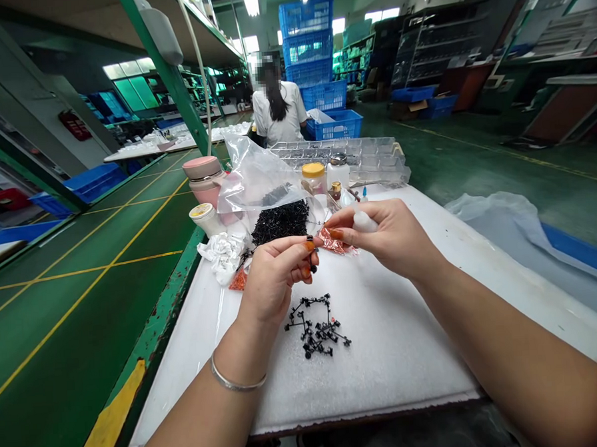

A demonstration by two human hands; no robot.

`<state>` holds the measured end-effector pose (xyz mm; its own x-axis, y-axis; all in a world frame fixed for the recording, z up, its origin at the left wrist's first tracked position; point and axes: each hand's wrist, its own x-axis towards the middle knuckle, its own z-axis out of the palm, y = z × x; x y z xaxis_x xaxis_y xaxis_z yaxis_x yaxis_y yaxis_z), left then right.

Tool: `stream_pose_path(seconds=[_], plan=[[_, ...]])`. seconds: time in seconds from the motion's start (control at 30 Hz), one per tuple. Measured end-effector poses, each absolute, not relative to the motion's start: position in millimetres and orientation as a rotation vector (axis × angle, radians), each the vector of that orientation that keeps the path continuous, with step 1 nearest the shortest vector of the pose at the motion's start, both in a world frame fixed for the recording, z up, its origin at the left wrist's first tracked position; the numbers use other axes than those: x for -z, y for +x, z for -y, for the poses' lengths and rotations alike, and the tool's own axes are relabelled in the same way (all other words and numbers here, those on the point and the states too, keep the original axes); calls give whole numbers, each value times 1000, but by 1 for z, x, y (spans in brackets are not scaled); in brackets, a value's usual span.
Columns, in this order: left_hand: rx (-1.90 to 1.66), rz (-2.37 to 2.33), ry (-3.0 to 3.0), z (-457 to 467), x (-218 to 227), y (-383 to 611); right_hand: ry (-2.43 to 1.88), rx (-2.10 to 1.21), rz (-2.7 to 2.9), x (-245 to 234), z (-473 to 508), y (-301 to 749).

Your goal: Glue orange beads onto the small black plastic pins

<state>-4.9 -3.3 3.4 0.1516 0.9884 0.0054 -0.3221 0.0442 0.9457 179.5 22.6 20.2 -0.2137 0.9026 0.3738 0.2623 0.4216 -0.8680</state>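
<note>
— The left hand point(276, 278) pinches a small black part point(310, 239) tight between thumb and fingertips. The right hand point(394, 242) is curled shut round a small white object point(364, 221) just beside it.

— What might go wrong?

— The part looks tiny. A loosened pinch could drop it among the cluster of black pieces point(318, 330) below.

— And the surroundings?

— A white foam sheet point(400, 358) covers the bench. Beyond are a green factory floor point(81, 275), stacked blue crates point(309, 43) and a person seated facing away point(278, 108).
</note>
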Motion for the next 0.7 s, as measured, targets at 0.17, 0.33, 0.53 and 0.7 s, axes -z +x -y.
stream_pose_path(seconds=[0.17,0.33,0.53,0.7], plan=[[-1153,-869,1088,4,-4,-2,-930,-794,1793,-22,-15,175],[-1171,-897,1264,5,0,-3,-970,-736,1883,-23,-14,177],[-1145,-907,1432,5,-2,-7,-927,-639,1953,-21,-15,181],[-1119,-894,1469,4,-4,-9,-922,-609,1959,-22,-14,181]])
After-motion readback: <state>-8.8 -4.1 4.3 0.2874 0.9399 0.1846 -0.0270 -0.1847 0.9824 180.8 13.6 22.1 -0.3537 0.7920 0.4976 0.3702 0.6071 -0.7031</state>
